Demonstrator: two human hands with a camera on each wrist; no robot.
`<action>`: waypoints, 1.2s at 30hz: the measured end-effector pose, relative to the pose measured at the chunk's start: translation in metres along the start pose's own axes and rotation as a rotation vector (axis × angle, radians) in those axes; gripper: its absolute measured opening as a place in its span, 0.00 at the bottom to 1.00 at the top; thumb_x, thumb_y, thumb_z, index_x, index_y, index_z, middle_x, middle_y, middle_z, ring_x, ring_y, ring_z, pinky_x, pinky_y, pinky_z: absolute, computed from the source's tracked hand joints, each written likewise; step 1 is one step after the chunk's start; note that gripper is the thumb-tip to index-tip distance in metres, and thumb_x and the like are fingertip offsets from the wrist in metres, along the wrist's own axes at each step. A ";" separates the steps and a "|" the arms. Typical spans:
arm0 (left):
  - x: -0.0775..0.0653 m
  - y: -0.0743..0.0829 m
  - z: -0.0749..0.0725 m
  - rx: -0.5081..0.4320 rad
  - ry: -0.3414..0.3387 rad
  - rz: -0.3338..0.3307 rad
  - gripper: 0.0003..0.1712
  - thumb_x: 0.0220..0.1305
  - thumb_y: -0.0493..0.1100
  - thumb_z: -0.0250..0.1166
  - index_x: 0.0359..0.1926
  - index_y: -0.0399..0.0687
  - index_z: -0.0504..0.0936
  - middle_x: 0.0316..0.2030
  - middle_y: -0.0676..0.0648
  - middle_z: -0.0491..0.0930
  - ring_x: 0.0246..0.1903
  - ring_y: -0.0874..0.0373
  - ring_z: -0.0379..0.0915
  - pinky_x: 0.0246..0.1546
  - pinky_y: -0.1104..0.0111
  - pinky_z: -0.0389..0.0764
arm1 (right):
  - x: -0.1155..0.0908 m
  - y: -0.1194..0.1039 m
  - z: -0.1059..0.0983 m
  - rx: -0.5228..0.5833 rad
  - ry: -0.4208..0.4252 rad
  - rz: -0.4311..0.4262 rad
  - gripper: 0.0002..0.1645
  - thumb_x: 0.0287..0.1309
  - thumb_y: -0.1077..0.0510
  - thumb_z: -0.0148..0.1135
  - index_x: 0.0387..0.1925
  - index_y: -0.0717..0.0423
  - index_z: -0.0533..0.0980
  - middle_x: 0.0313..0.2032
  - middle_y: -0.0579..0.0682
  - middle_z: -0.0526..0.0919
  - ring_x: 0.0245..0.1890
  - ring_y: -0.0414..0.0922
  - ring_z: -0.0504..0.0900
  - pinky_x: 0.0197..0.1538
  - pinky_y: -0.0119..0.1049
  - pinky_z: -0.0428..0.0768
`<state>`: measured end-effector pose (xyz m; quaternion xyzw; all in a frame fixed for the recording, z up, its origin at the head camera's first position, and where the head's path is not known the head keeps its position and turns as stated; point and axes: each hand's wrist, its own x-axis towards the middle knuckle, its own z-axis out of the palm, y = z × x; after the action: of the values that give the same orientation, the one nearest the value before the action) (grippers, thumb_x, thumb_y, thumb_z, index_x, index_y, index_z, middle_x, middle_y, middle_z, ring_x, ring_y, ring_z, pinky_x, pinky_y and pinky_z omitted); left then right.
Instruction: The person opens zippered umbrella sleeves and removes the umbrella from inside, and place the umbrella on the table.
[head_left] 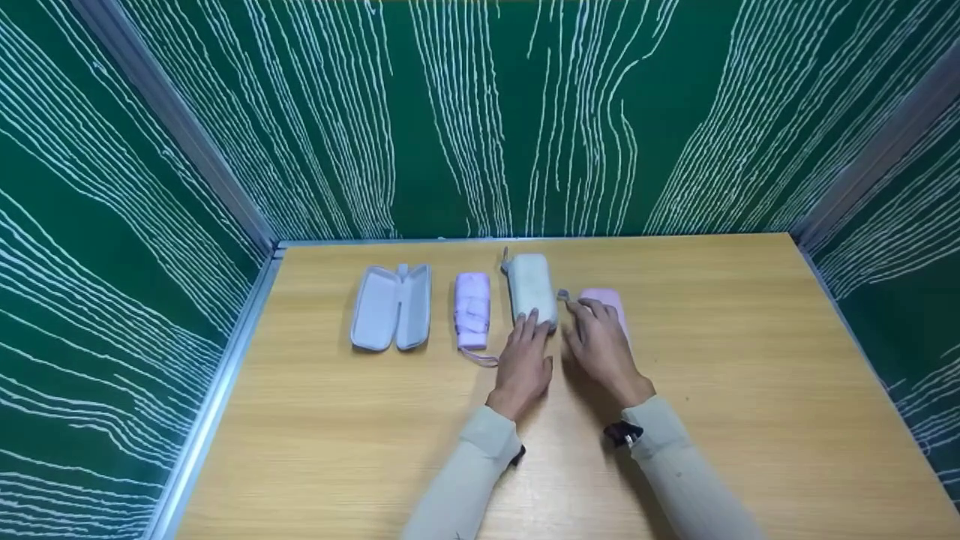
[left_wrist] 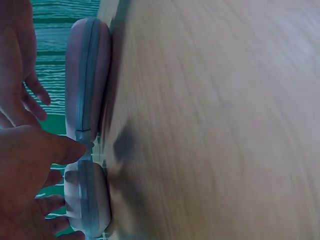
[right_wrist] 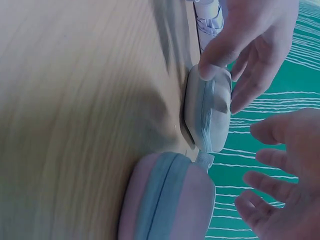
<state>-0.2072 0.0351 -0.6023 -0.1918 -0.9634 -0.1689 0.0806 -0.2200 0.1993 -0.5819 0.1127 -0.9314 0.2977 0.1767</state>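
My left hand (head_left: 523, 367) reaches to the near end of a pale, closed zip case (head_left: 531, 281), its fingers extended over the case's front edge. In the right wrist view that hand's thumb overlaps the end of the pale case (right_wrist: 215, 125). My right hand (head_left: 604, 345) hovers over a pink zip case (head_left: 604, 295), partly covering it, with fingers loosely spread near its grey tab (head_left: 562, 295). In the left wrist view the pink case (left_wrist: 87, 75) stands above the pale one (left_wrist: 87, 200), both zipped.
Left of the pale case lies a folded lilac umbrella (head_left: 472, 307) with a wrist strap (head_left: 480, 359). Farther left, a light grey case (head_left: 376, 307) lies open, hinged flat. The wooden table (head_left: 337, 450) meets green, white-streaked walls (head_left: 450, 112) at the back and sides.
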 end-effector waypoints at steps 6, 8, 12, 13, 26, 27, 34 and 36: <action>0.001 0.000 0.000 0.104 -0.015 -0.010 0.35 0.68 0.45 0.70 0.73 0.46 0.73 0.76 0.42 0.69 0.76 0.45 0.63 0.74 0.58 0.69 | 0.005 0.001 -0.001 0.004 -0.011 -0.022 0.24 0.64 0.68 0.68 0.61 0.71 0.80 0.58 0.70 0.81 0.59 0.71 0.76 0.65 0.62 0.75; 0.001 0.001 -0.001 0.131 -0.029 -0.015 0.37 0.68 0.46 0.70 0.75 0.47 0.71 0.76 0.43 0.68 0.76 0.45 0.63 0.74 0.58 0.69 | 0.007 0.001 -0.002 0.007 -0.026 -0.014 0.25 0.64 0.68 0.68 0.62 0.70 0.79 0.58 0.69 0.81 0.59 0.70 0.76 0.65 0.62 0.75; 0.002 0.002 0.000 0.170 -0.045 -0.033 0.39 0.70 0.47 0.69 0.78 0.50 0.68 0.76 0.44 0.68 0.76 0.45 0.62 0.74 0.58 0.68 | 0.013 -0.001 -0.007 0.003 -0.097 0.033 0.26 0.69 0.65 0.65 0.66 0.67 0.77 0.63 0.67 0.78 0.64 0.67 0.74 0.69 0.62 0.73; 0.001 0.002 0.000 0.178 -0.044 -0.038 0.39 0.70 0.48 0.69 0.78 0.50 0.68 0.76 0.44 0.69 0.76 0.45 0.63 0.74 0.58 0.68 | 0.014 -0.001 -0.009 0.000 -0.118 0.046 0.26 0.70 0.65 0.64 0.67 0.66 0.77 0.64 0.67 0.77 0.65 0.67 0.73 0.70 0.62 0.72; -0.002 0.001 0.002 0.310 0.027 -0.014 0.35 0.66 0.51 0.71 0.73 0.54 0.76 0.61 0.45 0.76 0.66 0.46 0.70 0.70 0.61 0.71 | 0.026 0.008 -0.025 0.006 -0.321 0.116 0.28 0.82 0.55 0.49 0.76 0.59 0.67 0.74 0.61 0.67 0.75 0.61 0.63 0.77 0.63 0.63; -0.002 0.001 0.002 0.315 0.043 -0.008 0.33 0.65 0.51 0.72 0.71 0.54 0.77 0.58 0.45 0.76 0.63 0.46 0.71 0.69 0.61 0.71 | 0.027 0.008 -0.026 0.008 -0.327 0.114 0.28 0.82 0.55 0.49 0.76 0.59 0.68 0.75 0.61 0.67 0.75 0.61 0.63 0.77 0.63 0.63; -0.003 0.001 0.003 0.287 0.143 -0.005 0.22 0.62 0.46 0.75 0.56 0.53 0.84 0.49 0.46 0.77 0.49 0.49 0.73 0.54 0.63 0.77 | 0.032 0.015 -0.025 0.013 -0.338 0.103 0.26 0.83 0.53 0.50 0.74 0.59 0.71 0.73 0.60 0.69 0.73 0.60 0.65 0.76 0.62 0.65; -0.004 0.002 0.003 0.264 0.148 -0.013 0.19 0.63 0.44 0.75 0.54 0.52 0.85 0.49 0.46 0.77 0.48 0.49 0.72 0.51 0.63 0.79 | 0.034 0.017 -0.024 0.006 -0.341 0.096 0.26 0.82 0.54 0.51 0.74 0.58 0.71 0.73 0.60 0.70 0.73 0.59 0.66 0.76 0.61 0.65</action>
<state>-0.2035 0.0361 -0.6053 -0.1602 -0.9699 -0.0551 0.1748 -0.2496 0.2238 -0.5590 0.1175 -0.9512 0.2852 0.0012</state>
